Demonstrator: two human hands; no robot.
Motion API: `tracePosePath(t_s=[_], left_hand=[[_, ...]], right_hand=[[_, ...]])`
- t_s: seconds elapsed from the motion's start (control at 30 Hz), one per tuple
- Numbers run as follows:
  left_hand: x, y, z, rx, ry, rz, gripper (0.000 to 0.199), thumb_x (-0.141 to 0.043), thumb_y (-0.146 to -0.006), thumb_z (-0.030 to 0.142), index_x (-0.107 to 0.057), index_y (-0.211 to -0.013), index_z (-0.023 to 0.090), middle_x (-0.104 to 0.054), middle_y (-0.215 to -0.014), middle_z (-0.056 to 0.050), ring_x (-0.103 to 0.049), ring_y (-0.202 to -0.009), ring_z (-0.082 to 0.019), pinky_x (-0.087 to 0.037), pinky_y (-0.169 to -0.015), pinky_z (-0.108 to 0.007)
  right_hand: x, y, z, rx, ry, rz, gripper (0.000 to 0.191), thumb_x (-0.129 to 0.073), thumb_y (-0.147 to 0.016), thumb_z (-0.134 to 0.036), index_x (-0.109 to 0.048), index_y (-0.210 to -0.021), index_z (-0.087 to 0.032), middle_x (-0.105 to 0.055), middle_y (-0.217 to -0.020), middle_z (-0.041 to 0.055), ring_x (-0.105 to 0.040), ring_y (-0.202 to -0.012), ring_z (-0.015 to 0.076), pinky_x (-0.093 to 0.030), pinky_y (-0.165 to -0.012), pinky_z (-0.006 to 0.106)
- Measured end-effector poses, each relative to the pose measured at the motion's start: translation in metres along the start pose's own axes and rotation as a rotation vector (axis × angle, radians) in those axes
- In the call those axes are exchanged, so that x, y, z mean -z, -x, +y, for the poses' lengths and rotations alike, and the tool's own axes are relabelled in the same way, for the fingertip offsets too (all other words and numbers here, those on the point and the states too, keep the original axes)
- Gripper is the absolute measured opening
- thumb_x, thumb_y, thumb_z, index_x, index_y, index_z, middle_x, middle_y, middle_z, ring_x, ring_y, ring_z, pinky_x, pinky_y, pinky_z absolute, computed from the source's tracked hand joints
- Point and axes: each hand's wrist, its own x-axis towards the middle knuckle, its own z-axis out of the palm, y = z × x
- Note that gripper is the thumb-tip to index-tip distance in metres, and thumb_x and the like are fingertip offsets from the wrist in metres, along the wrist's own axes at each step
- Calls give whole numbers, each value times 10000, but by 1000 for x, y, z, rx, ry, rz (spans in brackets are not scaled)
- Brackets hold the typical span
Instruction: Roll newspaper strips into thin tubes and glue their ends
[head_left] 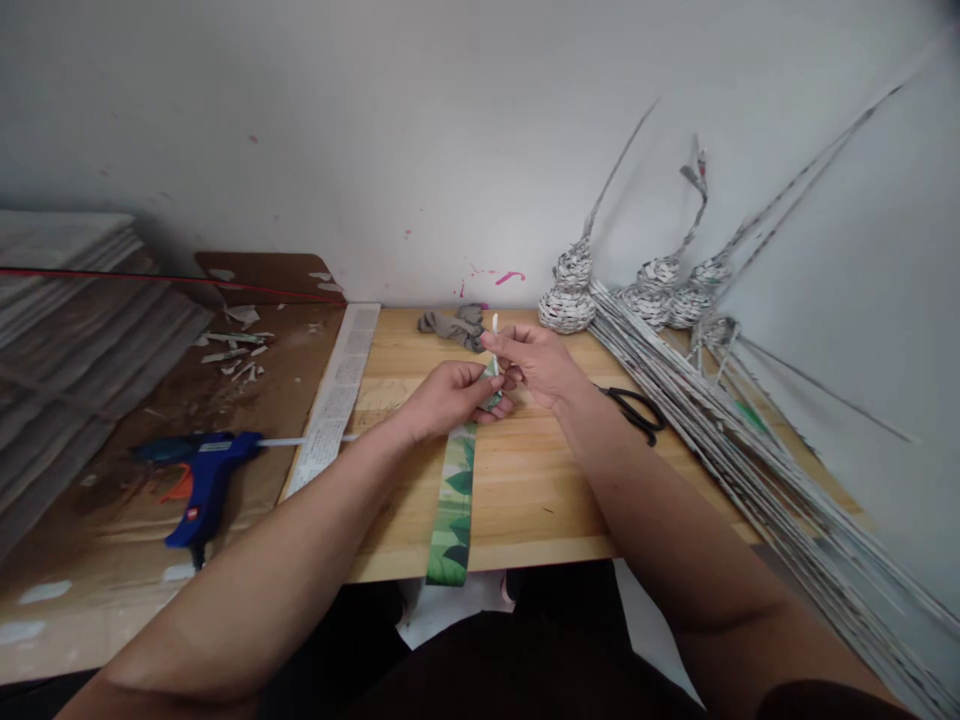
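- Table: smooth pale wood with lengthwise grain, under both hands.
- Stack: flat grey sheets piled in layers, far to the left of the left hand.
- Bundle of sticks: long, thin, tightly rolled printed paper, slanting away to the right of the right hand.
- Woven forms: coarse ropy paper, gourd-shaped with round bellies and long stems, beyond the right hand and to its right.
- Glue gun: blue plastic with an orange trigger, on brown cardboard well left of the left hand.
- Left hand: fingers closed around the upper part of the green strip.
- Right hand: thumb and fingers pinching the white piece, just beside the left hand.
- Green strip: flat, leaf-printed, trailing from below the left hand toward the body — whether its upper part is folded or rolled, I cannot tell.
- Grey cloth: soft and crumpled, just beyond the left hand.
- Black handles: curved loops, right of the right hand.
- White piece: slender, its tip poking up between the hands.
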Motion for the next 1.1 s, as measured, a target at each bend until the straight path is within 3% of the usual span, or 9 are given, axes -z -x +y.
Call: tracePosePath(t_s=[0.3, 0.43, 0.53, 0.73, 1.1], left_hand=[[1, -1, -2, -25, 13, -20, 428, -696, -783, 509, -695, -945, 113, -745, -845, -117, -698, -760, -151, -542, -701, -256], [3, -1, -3, -23, 25, -50, 469, -705, -760, 538, -692, -956, 112, -747, -860, -123, -703, -780, -162, -547, -712, -266], [3, -1, -3, -12, 25, -42, 475, -711, -756, 535, -689, -964, 108, -748, -855, -124, -703, -770, -163, -546, -710, -270], [0, 0, -1, -17, 2, -22, 464, -711, -759, 526, -685, -962, 110, -748, -870, -119, -700, -789, -160, -541, -724, -272], [1, 0, -3, -46, -7, -53, 481, -689, -770, 547, -677, -970, 110, -739, -887, -124, -694, -825, -171, -541, -748, -290]], right_hand=[[-3, 0, 1, -5, -52, 14, 450, -862, -585, -450, -501, -576, -182, -446, -437, -80, -355, -345, 44, -265, -329, 195], [2, 2, -3, -40, -2, -111, 392, -831, -622, -483, -635, -707, -154, -489, -459, -67, -385, -362, 51, -301, -350, 195], [4, 3, -5, -23, 16, -105, 390, -838, -618, -471, -669, -741, -141, -486, -459, -66, -382, -369, 49, -313, -353, 191], [0, 2, -4, -17, -36, -36, 429, -868, -574, -447, -549, -600, -162, -468, -447, -70, -361, -354, 37, -267, -320, 181], [-4, 1, -1, -21, -91, 7, 482, -885, -546, -429, -475, -556, -176, -433, -416, -86, -324, -331, 28, -238, -310, 179]])
